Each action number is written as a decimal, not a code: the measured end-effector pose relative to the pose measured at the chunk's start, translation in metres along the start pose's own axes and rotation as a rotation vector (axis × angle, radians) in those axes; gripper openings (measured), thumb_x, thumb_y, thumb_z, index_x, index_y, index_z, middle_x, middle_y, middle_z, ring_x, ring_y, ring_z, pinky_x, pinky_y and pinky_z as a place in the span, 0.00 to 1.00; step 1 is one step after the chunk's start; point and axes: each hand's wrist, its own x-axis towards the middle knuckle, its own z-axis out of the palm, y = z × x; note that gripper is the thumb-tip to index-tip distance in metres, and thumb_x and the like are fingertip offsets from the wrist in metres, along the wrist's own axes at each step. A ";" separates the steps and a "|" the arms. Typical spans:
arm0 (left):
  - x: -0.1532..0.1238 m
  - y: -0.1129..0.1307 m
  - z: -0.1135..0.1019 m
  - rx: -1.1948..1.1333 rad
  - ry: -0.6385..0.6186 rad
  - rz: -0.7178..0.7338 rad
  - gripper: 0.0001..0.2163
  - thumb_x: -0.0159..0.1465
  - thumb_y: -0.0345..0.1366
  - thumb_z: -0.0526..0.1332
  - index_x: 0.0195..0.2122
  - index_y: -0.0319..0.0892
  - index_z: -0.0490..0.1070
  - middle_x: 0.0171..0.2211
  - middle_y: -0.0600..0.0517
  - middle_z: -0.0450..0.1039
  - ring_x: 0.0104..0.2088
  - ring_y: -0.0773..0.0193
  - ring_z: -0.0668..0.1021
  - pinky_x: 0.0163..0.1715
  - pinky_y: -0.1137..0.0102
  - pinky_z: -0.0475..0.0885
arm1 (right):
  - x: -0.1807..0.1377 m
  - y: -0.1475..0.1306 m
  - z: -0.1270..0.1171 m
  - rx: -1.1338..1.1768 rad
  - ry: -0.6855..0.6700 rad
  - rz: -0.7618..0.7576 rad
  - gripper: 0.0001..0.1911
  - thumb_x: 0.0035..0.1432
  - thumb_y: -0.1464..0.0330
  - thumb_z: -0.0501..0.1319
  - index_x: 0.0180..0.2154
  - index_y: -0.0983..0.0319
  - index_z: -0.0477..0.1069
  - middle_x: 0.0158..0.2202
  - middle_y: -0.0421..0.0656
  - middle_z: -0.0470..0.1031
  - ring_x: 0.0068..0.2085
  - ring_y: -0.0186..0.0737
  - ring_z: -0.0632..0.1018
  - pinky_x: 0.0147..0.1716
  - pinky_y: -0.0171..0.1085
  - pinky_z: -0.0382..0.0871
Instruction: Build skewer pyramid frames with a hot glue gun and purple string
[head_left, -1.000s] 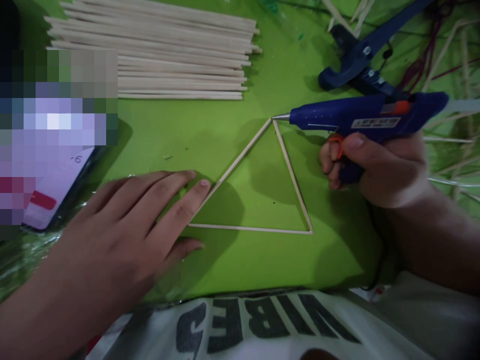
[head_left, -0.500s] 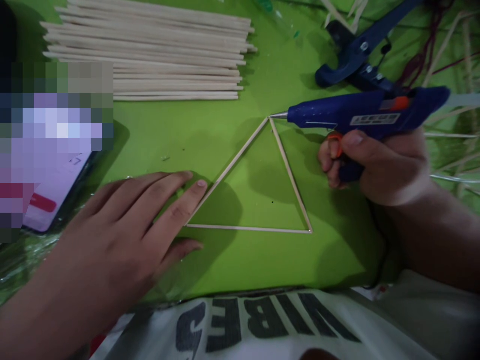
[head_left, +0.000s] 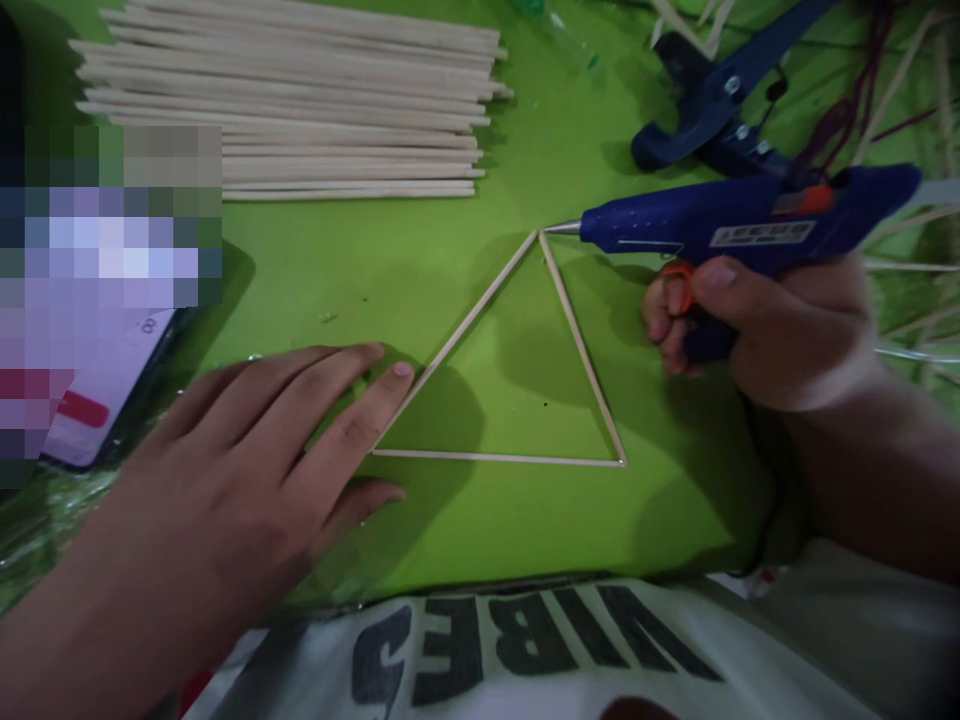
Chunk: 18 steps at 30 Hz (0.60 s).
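Three thin wooden sticks form a triangle lying flat on the green tabletop. My left hand rests with fingers stretched out, its index finger on the lower end of the triangle's left side. In my right hand is a blue hot glue gun with an orange trigger; my fingers wrap round its handle and trigger. Its metal nozzle points left, with the tip at the triangle's top corner, where two sticks meet. Whether glue is flowing there I cannot tell.
A bundle of wooden sticks lies at the back left. Left of my hand is a lit phone, partly blurred out. A dark blue cutter tool lies behind the glue gun. Loose sticks are scattered at the right edge.
The glue gun and my right hand have shifted slightly to the right, the nozzle tip staying near the top corner. My left hand and the triangle stay in place.
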 end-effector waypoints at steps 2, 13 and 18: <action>0.000 -0.001 0.000 -0.012 -0.009 -0.017 0.44 0.80 0.53 0.58 0.88 0.67 0.32 0.81 0.52 0.68 0.75 0.37 0.75 0.68 0.38 0.76 | 0.000 0.000 0.000 0.001 -0.001 0.000 0.25 0.66 0.51 0.79 0.29 0.61 0.77 0.24 0.43 0.78 0.18 0.38 0.77 0.11 0.33 0.66; 0.001 0.000 0.000 -0.005 0.003 0.005 0.44 0.80 0.53 0.58 0.89 0.64 0.31 0.80 0.52 0.69 0.76 0.37 0.75 0.68 0.38 0.76 | 0.000 0.000 -0.001 -0.012 0.001 -0.002 0.27 0.63 0.47 0.81 0.28 0.61 0.81 0.25 0.44 0.79 0.20 0.40 0.79 0.10 0.35 0.68; 0.002 0.000 0.000 -0.008 -0.006 0.005 0.44 0.79 0.53 0.58 0.88 0.65 0.31 0.80 0.52 0.69 0.76 0.37 0.76 0.69 0.37 0.76 | 0.000 0.000 -0.001 -0.006 0.009 -0.005 0.25 0.63 0.48 0.80 0.30 0.62 0.82 0.26 0.43 0.81 0.19 0.40 0.79 0.10 0.35 0.67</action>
